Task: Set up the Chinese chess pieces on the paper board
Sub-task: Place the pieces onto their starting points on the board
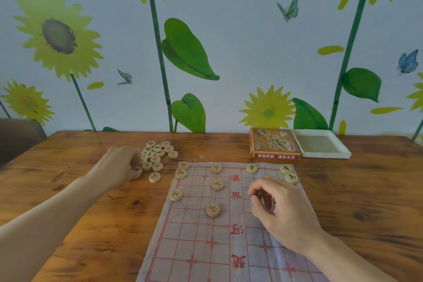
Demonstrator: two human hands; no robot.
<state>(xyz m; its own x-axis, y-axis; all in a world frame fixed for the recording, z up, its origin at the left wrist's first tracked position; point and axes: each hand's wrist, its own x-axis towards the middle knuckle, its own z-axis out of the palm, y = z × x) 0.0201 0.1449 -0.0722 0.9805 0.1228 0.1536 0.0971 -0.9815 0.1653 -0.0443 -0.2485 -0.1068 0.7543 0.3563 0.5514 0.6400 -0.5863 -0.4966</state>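
Observation:
A thin paper board [229, 247] with red grid lines lies on the wooden table. Several round wooden pieces stand on its far half, among them a red-marked piece [213, 210] left of the river and a dark-marked piece [251, 168] at the far edge. A loose pile of pieces [156, 155] lies on the table to the left of the board. My left hand [119, 166] rests at the pile's near-left side, fingers curled around a piece [137, 170]. My right hand [281, 210] hovers over the board's right half, pinching a piece [254, 211] at its fingertips.
The game's printed box lid [273, 144] and its white tray [320, 144] sit at the far right of the table, beyond the board. A wall with a sunflower mural rises right behind the table's far edge [206, 131].

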